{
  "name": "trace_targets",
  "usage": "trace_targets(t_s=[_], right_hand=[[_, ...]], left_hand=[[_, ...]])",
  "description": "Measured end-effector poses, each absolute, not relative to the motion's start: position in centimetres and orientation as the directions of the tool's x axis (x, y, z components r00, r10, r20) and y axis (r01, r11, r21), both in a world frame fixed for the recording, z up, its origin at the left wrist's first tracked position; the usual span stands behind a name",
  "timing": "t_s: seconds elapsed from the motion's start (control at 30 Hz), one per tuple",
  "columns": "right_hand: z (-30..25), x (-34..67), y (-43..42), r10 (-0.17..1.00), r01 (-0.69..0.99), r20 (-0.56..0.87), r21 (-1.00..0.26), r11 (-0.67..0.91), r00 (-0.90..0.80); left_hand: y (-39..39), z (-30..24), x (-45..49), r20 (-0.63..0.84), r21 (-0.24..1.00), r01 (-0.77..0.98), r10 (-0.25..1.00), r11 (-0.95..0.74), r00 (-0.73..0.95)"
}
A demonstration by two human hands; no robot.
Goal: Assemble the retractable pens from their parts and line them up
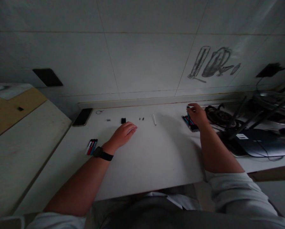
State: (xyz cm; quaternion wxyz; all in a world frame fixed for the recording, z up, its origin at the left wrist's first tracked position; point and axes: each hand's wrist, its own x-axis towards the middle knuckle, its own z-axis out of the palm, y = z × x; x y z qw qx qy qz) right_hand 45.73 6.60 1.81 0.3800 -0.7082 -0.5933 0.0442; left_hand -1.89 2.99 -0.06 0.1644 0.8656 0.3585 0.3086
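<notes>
My left hand [124, 135] rests on the white table with its fingers loosely stretched to the right, and nothing shows in it. Just beyond it lies a small cluster of black pieces, probably pen caps [123, 120]. My right hand [198, 114] is closed in a pinch on a dark pen [188, 112], directly above a row of pens [192, 126] with black, blue and red parts. Beside my left wrist lie several assembled pens [91, 147] in white, red and blue. Thin white rods [154, 119], small dark pieces [141, 119] and tiny springs [108, 120] lie between.
A phone [82, 117] lies at the table's back left, near a small ring-shaped item [99, 112]. On the right are a coiled black cable [220, 117] and a dark router with antennas [264, 143]. The tiled wall [147, 63] closes off the back.
</notes>
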Motion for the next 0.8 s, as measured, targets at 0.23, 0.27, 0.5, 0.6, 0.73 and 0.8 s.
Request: trace_targets(t_s=[0.23,0.27,0.5,0.6,0.73,0.8], right_hand=[[1.2,44.5,6.8,0.946,0.942,0.22,-0.29,-0.169,0.238],[1.1,44.3,6.8,0.949,0.948,0.205,-0.263,-0.182,0.239],[0.6,44.0,7.1,0.959,0.961,0.132,-0.152,-0.23,0.251],[0.4,44.2,7.2,0.961,0.963,0.122,-0.138,-0.233,0.25],[0.3,44.8,7.3,0.96,0.96,0.133,-0.169,-0.222,0.245],[0.3,45.4,7.4,0.959,0.961,0.158,-0.186,-0.207,0.237]], left_hand=[[3.1,-0.2,-1.9,0.415,0.469,0.538,0.713,-0.7,0.566],[3.1,-0.3,-1.9,0.414,0.468,0.538,0.712,-0.701,0.567],[3.0,-0.2,-1.9,0.421,0.464,0.541,0.712,-0.701,0.562],[3.0,-0.1,-1.9,0.417,0.465,0.544,0.715,-0.699,0.562],[3.0,-0.1,-1.9,0.408,0.462,0.552,0.719,-0.694,0.563],[3.0,-0.1,-1.9,0.408,0.461,0.555,0.721,-0.693,0.561]])
